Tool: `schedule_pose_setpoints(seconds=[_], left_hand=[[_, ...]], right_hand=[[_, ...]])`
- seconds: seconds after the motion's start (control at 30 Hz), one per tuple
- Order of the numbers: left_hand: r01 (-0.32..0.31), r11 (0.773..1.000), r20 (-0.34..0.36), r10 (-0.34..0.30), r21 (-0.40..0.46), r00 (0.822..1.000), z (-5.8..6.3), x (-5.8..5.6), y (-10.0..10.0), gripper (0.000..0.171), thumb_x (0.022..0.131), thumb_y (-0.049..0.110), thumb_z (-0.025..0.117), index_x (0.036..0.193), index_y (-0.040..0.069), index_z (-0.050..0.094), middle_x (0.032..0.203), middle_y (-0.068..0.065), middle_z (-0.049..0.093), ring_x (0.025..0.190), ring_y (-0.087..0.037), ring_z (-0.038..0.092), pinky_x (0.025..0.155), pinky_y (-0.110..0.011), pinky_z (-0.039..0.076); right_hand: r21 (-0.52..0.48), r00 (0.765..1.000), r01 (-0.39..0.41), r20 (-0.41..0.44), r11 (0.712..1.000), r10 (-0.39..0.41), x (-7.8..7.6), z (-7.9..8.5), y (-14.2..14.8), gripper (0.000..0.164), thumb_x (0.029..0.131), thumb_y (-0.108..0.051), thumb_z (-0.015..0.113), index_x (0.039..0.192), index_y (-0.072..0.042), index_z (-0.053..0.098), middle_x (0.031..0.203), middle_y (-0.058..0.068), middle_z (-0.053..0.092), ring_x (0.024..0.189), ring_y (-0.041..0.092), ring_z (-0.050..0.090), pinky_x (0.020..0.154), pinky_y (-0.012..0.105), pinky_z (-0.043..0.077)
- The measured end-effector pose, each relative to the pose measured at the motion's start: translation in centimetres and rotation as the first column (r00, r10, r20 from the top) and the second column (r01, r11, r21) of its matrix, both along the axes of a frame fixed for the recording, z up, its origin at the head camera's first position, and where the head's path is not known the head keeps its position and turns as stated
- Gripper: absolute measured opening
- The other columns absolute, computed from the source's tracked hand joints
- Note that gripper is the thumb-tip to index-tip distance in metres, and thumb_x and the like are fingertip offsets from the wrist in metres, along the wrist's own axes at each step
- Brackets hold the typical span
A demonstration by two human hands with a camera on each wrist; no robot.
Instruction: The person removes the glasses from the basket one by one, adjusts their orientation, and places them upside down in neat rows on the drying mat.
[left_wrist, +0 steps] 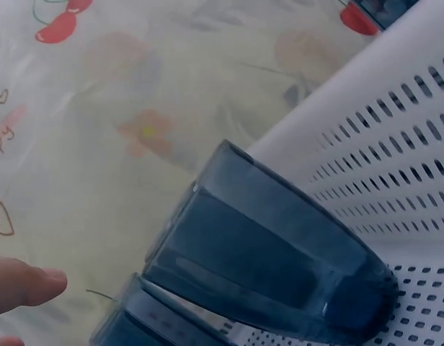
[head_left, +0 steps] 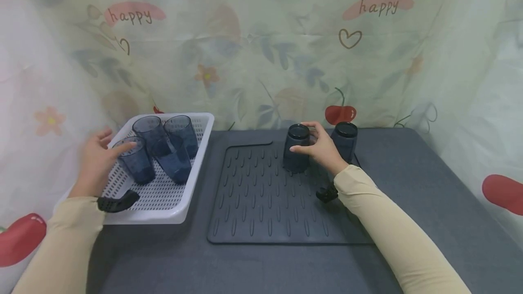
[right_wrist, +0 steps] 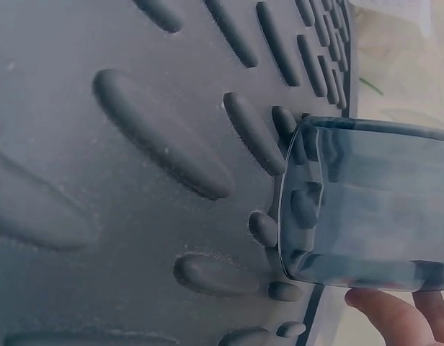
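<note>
In the head view my right hand [head_left: 323, 149] holds a blue-tinted drinking glass [head_left: 296, 155] upside down over the dark ribbed drying mat [head_left: 253, 208], thumb in front and fingers behind. The right wrist view shows this glass [right_wrist: 380, 202] with its rim at the mat and fingertips [right_wrist: 384, 310] along its side. Another inverted glass [head_left: 345, 137] stands just to the right, partly behind my hand. My left hand [head_left: 96, 158] is over the white basket's left side, its thumb extended above a leaning glass [head_left: 139, 167]. Whether the thumb touches it I cannot tell.
Several glasses lean in the white perforated basket [head_left: 196, 167], among them one glass [head_left: 181, 133] at the back right. The basket stands on the dark tabletop [head_left: 245, 267], left of the mat. A patterned curtain [head_left: 253, 71] hangs behind.
</note>
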State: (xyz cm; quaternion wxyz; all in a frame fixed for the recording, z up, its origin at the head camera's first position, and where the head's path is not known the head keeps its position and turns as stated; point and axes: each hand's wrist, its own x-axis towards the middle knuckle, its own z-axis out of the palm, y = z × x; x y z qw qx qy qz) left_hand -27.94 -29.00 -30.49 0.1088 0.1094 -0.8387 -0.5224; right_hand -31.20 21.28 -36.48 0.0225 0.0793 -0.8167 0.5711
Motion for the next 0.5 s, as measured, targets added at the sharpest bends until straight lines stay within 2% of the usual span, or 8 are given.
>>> schedule_pose_setpoints(seconds=[0.27,0.5], left_hand=[[0.115,0.993,0.057,-0.115,0.007,0.992,-0.26,-0.61,-0.24,0.096,0.091,0.031,0.067,0.154,0.000,0.002,0.159,-0.027,0.002,0.146,-0.044,0.007,0.118,-0.056,0.011],[0.193,0.981,0.069,-0.191,-0.026,0.979,-0.61,-0.78,-0.46,0.097,0.092,0.034,0.065,0.153,-0.003,-0.001,0.158,-0.028,-0.002,0.145,-0.045,0.001,0.117,-0.058,0.007]], right_hand=[[0.016,1.000,0.006,-0.008,1.000,-0.006,0.11,0.13,-0.06,0.079,0.079,-0.026,0.081,0.143,-0.023,0.036,0.155,0.007,0.031,0.139,0.035,0.037,0.104,0.056,0.042],[0.022,1.000,0.010,-0.004,1.000,-0.010,0.07,0.16,-0.04,0.079,0.078,-0.026,0.082,0.143,-0.024,0.036,0.155,0.004,0.031,0.139,0.033,0.037,0.104,0.055,0.042]])
